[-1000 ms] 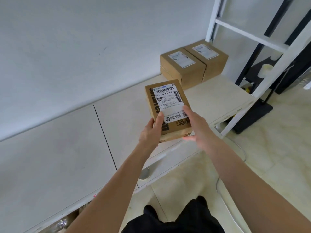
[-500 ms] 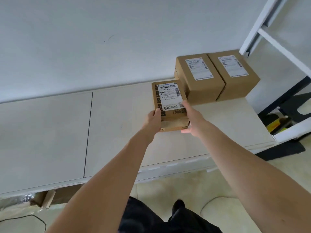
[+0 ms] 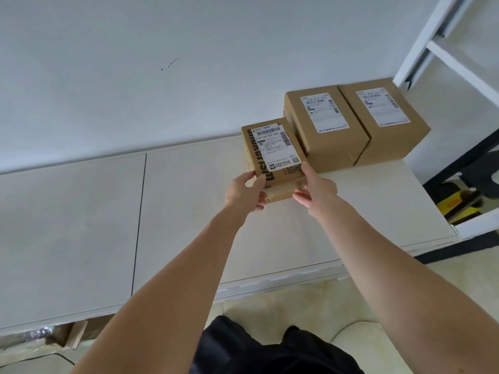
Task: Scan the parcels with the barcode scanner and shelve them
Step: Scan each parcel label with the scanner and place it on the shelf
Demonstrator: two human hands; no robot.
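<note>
Head view: two parcels (image 3: 326,128) already on shelf (image 3: 189,211), third parcel (image 3: 272,155) grasped at its near end by left hand (image 3: 244,191) and right hand (image 3: 317,188), landing beside them; scanner unseen.

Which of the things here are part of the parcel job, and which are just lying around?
Part of the job:
- small labelled parcel, held by the left hand and right hand
- two bigger labelled parcels already on the shelf board
- white shelf frame

Just lying about:
- yellow and black item on the floor
- cardboard scraps under the shelf
</note>
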